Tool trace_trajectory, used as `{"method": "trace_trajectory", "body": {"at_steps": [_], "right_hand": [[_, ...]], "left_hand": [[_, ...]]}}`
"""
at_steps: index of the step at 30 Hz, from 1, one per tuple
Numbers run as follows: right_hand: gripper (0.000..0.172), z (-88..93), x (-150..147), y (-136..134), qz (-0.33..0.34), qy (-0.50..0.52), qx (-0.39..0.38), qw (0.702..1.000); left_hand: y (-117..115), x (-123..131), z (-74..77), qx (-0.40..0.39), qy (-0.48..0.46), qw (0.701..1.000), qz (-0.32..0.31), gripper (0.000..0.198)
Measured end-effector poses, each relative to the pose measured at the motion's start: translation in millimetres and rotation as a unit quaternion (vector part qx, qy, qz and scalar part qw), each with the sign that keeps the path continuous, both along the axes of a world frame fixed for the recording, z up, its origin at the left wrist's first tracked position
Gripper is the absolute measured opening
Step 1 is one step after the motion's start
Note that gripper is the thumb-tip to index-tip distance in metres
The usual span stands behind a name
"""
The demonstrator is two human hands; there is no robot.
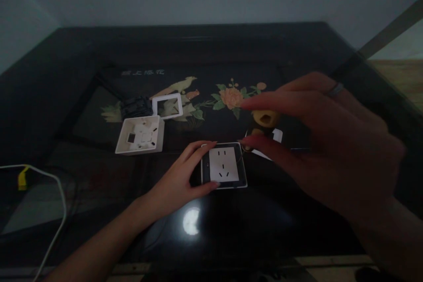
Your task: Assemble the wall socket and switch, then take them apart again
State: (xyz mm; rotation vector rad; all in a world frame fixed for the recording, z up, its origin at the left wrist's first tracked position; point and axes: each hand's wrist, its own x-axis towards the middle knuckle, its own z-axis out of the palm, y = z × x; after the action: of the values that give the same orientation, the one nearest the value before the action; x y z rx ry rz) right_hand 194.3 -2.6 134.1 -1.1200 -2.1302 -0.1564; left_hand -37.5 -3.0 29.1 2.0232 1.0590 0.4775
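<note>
A white socket panel (224, 165) with a dark border and five slots lies flat near the table's front. My left hand (185, 172) grips it from the left, fingers on the upper edge and thumb on the lower. Above the panel's right edge, my right hand (317, 141) has its thumb and index finger curved around a yellow-and-black screwdriver (266, 118). The handle's end faces me, and its thin shaft slants down towards the panel's right side. Whether the tip sits in a screw hole is hard to make out. The other right fingers are partly hidden.
An open white wall box (140, 136) stands left of the panel, with a white frame (168, 105) and a dark lumpy item (136, 106) behind it. Another white piece (276, 135) lies beneath my right hand. A white cable (61, 194) with a yellow tag runs along the left.
</note>
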Motion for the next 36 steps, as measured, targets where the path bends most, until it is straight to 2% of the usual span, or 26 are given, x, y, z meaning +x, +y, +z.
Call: {"method": "trace_trajectory", "body": {"at_steps": [3, 5, 7, 10, 12, 16, 19, 21, 24, 26, 28, 33, 36], "right_hand": [[0.042, 7.3, 5, -5, -0.001, 0.007, -0.081, 0.997], [0.040, 9.8, 8, -6, 0.037, 0.004, -0.115, 0.993], [0.031, 8.5, 7, -5, 0.064, 0.000, -0.103, 0.993], [0.021, 3.4, 2, -2, 0.033, 0.006, -0.046, 0.998], [0.020, 2.3, 0, -3, 0.016, 0.009, -0.033, 0.999], [0.038, 8.5, 5, -7, 0.023, -0.003, -0.099, 0.995], [0.033, 10.7, 10, -6, 0.063, -0.010, -0.134, 0.989], [0.029, 7.8, 9, -4, 0.077, -0.006, -0.099, 0.992], [0.028, 1.4, 4, -1, 0.045, 0.007, -0.024, 0.999], [0.022, 0.0, 1, 0, 0.026, 0.012, -0.009, 1.000], [0.024, 2.2, 1, -1, 0.030, 0.013, -0.035, 0.999], [0.035, 10.6, 10, -3, 0.113, 0.007, -0.147, 0.983], [0.031, 9.0, 9, -5, 0.110, -0.010, -0.127, 0.986]], "left_hand": [[0, 0, 0.2, -0.006, -0.003, 1.000, 0.000, 0.069], [0, 0, -0.4, -0.008, -0.004, 1.000, 0.001, 0.069], [0, 1, -0.8, -0.007, -0.004, 1.000, 0.002, 0.069], [0, 1, -0.5, -0.008, -0.003, 1.000, 0.002, 0.069], [0, 0, 0.2, -0.008, -0.004, 1.000, 0.002, 0.067], [0, 0, 1.1, -0.007, -0.006, 1.000, 0.000, 0.067], [0, 0, 0.3, -0.007, -0.005, 1.000, -0.001, 0.068], [-1, 0, -0.3, -0.004, -0.003, 1.000, -0.001, 0.069], [-1, 1, -0.4, 0.001, -0.001, 1.000, -0.003, 0.070], [-1, 2, 0.4, 0.001, 0.001, 1.000, -0.004, 0.070], [0, 2, 1.4, -0.002, 0.003, 1.000, -0.005, 0.069], [1, 1, 1.5, -0.011, -0.002, 1.000, -0.001, 0.071], [0, 0, 0.3, -0.007, -0.002, 1.000, 0.000, 0.070]]}}
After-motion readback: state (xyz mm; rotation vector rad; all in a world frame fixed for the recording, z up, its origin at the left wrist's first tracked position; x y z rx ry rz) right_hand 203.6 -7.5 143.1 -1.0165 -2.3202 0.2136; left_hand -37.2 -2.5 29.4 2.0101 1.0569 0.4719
